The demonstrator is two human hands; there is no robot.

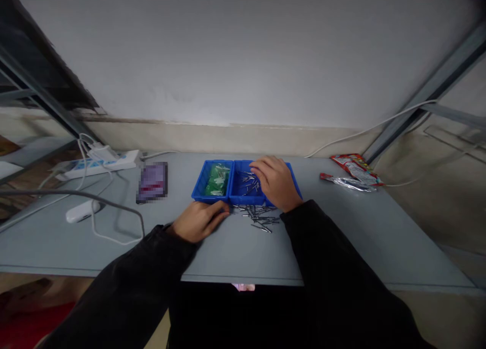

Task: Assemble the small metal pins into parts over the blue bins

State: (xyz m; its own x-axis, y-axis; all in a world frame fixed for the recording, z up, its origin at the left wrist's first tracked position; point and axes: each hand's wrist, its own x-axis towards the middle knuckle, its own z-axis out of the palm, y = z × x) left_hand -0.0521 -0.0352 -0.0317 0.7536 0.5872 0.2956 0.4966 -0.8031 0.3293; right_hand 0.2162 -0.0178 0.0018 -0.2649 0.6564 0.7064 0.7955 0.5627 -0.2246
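Three blue bins stand in a row; the left bin (197, 191) has small white and green pieces in it. Several thin, silvery metal pins (248, 188) lie in the middle bin (243, 200). The right bin (297, 183) is mostly covered by my right hand (274, 179), whose fingers curl together over the middle bin; whatever is in them is hidden. My left hand (200, 220) rests on the table before the left bin, thumb and fingers drawn together, anything between them unseen. Beside its fingertips, a loose pile of metal pins (261, 216) lies in front of the bins.
On the grey table (243, 258), a power strip (102, 164) with cables, a white device (82, 211) and a blurred dark rectangular item (152, 182) lie to the left. Red packaging (357, 168) and a silvery wrapper (349, 183) lie at the right. A wall closes off the back.
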